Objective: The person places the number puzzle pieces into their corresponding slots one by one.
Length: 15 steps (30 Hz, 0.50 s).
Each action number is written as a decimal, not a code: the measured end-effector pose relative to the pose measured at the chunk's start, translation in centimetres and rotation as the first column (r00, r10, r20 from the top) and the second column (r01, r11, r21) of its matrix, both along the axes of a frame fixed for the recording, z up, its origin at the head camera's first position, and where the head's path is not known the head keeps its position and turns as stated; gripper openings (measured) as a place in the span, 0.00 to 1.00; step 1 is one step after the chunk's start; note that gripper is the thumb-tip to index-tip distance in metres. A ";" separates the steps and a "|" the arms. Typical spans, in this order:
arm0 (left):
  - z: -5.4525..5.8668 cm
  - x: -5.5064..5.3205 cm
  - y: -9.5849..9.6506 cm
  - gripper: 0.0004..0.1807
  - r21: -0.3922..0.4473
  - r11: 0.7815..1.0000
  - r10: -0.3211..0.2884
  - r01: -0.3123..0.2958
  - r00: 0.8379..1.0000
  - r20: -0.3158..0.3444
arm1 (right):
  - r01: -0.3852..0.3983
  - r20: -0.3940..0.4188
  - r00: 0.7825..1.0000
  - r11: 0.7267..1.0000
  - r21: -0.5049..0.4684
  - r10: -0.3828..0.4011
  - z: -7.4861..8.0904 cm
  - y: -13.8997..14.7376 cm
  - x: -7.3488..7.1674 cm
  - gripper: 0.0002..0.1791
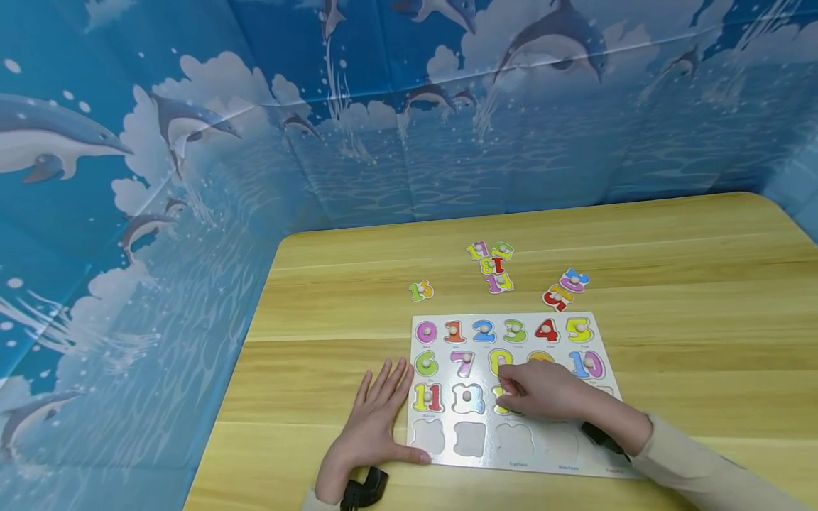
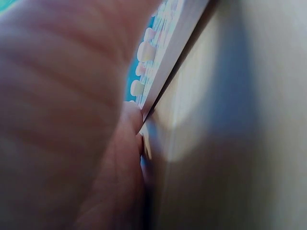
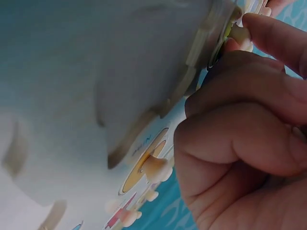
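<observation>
A white number puzzle board lies on the table. My right hand is over its third row, thumb and finger pinching the knob of a yellow number puzzle piece. That piece is at the third slot of the row, its right part hidden by the hand. My left hand rests flat at the board's left edge with fingers spread and thumb touching the lower left corner. In the left wrist view the palm is close beside the board's side edge.
Loose number pieces lie behind the board: a green and orange 16, a stack with an 18, and a pair with a red 15. Seated pieces such as the 0 fill upper rows. Bottom-row recesses show bare.
</observation>
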<state>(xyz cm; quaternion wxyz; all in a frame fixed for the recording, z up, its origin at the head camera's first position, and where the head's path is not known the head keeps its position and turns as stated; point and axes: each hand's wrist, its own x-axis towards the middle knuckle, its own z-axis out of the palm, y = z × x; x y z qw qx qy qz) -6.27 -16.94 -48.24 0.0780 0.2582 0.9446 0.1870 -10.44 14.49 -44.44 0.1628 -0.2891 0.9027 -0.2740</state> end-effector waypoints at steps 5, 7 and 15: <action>0.1 0.0 0.0 0.72 0.000 1.000 0.002 -0.002 1.000 0.002 | 0.003 -0.006 1.000 1.000 0.005 -0.003 -0.1 0.0 0.0 0.17; 0.1 0.0 0.0 0.72 0.000 1.000 0.003 -0.003 1.000 0.003 | 0.004 -0.009 1.000 1.000 0.010 -0.004 -0.1 0.0 0.0 0.17; 0.0 0.0 0.1 0.72 -0.007 1.000 0.001 -0.001 1.000 -0.003 | 0.002 -0.029 1.000 1.000 0.025 -0.002 -0.1 0.1 0.1 0.17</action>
